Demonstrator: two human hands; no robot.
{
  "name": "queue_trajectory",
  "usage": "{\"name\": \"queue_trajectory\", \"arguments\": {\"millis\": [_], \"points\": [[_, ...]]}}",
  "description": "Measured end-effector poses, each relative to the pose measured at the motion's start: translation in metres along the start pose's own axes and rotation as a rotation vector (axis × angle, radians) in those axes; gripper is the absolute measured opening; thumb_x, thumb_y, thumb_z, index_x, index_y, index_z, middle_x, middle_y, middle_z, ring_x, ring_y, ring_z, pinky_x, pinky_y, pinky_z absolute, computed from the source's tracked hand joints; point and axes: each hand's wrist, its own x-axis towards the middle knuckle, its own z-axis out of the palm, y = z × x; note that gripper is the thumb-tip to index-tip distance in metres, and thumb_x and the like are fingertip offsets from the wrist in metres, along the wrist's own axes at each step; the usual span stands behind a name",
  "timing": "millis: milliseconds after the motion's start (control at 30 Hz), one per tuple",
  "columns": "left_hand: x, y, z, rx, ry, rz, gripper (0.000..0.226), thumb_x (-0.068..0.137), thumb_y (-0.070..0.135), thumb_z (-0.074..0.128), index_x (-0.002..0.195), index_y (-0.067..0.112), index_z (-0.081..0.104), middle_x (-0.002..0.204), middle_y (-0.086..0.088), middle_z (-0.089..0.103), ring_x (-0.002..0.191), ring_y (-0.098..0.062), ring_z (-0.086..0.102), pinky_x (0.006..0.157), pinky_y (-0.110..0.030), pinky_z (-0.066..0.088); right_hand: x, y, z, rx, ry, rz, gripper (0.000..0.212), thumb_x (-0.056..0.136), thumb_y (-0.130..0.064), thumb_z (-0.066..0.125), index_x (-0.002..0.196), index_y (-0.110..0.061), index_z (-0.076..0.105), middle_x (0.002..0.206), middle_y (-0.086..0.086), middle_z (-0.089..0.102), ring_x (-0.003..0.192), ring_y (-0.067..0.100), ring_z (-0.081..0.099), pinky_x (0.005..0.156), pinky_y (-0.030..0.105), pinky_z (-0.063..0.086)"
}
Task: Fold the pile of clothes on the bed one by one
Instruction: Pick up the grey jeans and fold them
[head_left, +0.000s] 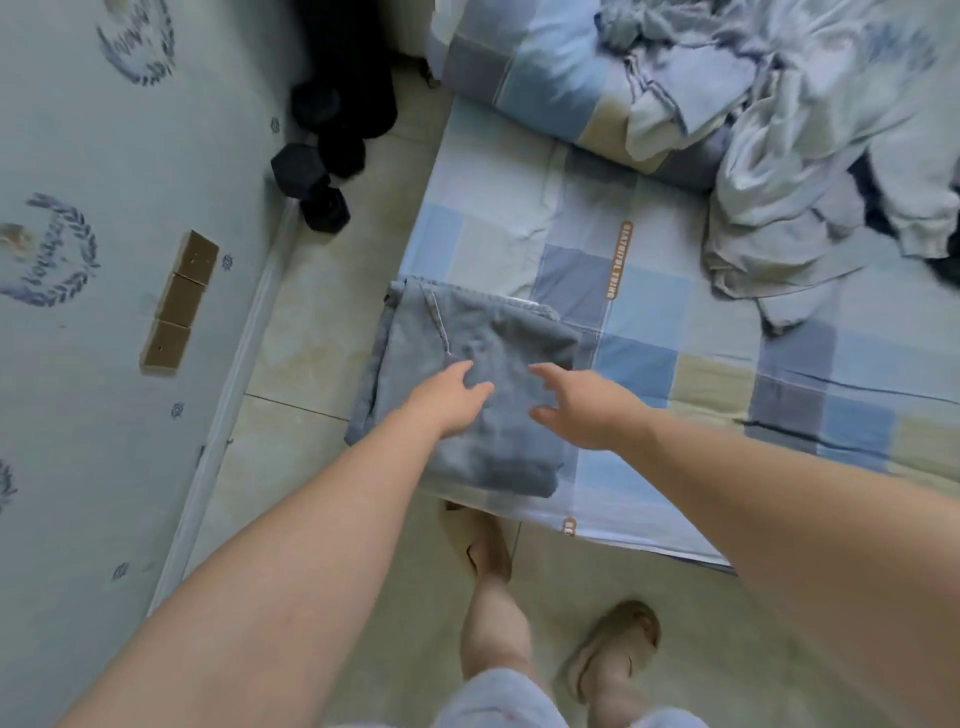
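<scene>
A grey-blue garment (483, 332) lies folded into a rough rectangle at the near left corner of the bed (649, 312). My left hand (449, 400) hovers over its middle with loose fingers and holds nothing. My right hand (582, 405) is just to the right over the garment's right edge, fingers spread and relaxed, thumb apart. A pile of unfolded pale clothes (810, 171) lies heaped at the far right of the bed, with something dark showing under it.
A rolled checked quilt (530, 73) lies along the bed's far end. Black hex dumbbells (317, 176) sit on the tiled floor by the wall (104, 364). My legs and slippered feet (618, 649) stand at the bed's near edge.
</scene>
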Motion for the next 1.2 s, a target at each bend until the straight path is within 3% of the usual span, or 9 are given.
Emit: {"name": "queue_trajectory", "arguments": {"millis": [133,300,567,933,1200], "points": [[-0.078,0.047,0.009,-0.01,0.151,0.144,0.067,0.101,0.057,0.041,0.16,0.03,0.02,0.167,-0.001,0.02,0.155,-0.024,0.011,0.123,-0.044,0.018,-0.096,0.028,-0.039,-0.057,0.219,0.04,0.067,0.1,-0.044,0.048,0.159,-0.029,0.017,0.159,-0.001,0.035,0.145,0.026,0.031,0.109,0.049,0.038],[-0.134,0.116,0.019,0.032,0.337,0.331,0.071,0.101,0.057,0.04,0.16,0.036,0.006,0.169,0.002,0.009,0.156,-0.019,-0.001,0.125,-0.045,0.01,-0.175,0.077,-0.07,-0.185,0.313,0.049,0.073,0.102,-0.049,0.044,0.16,-0.032,0.002,0.169,-0.001,0.005,0.155,0.025,0.007,0.12,0.048,0.023],[-0.161,0.234,0.036,0.173,0.393,0.492,0.07,0.101,0.058,0.04,0.16,0.038,0.008,0.17,0.001,0.004,0.156,-0.021,-0.002,0.125,-0.048,0.009,-0.24,0.192,-0.103,-0.159,0.435,0.174,0.075,0.102,-0.053,0.041,0.16,-0.035,-0.003,0.169,-0.005,0.001,0.155,0.021,0.002,0.121,0.05,0.018],[-0.17,0.373,0.095,0.286,0.529,0.415,0.071,0.1,0.061,0.039,0.16,0.041,0.007,0.17,0.005,0.001,0.156,-0.019,-0.004,0.124,-0.047,0.009,-0.271,0.355,-0.171,-0.174,0.428,0.075,0.076,0.102,-0.056,0.039,0.159,-0.038,-0.008,0.169,-0.006,-0.006,0.156,0.021,-0.002,0.123,0.051,0.012],[-0.151,0.448,0.079,0.344,0.583,0.355,0.07,0.099,0.062,0.038,0.16,0.041,0.009,0.17,0.004,0.004,0.156,-0.021,-0.002,0.123,-0.049,0.012,-0.257,0.391,-0.239,-0.17,0.5,-0.041,0.075,0.101,-0.055,0.04,0.159,-0.039,-0.005,0.169,-0.007,-0.004,0.156,0.021,-0.003,0.123,0.051,0.005]]}}
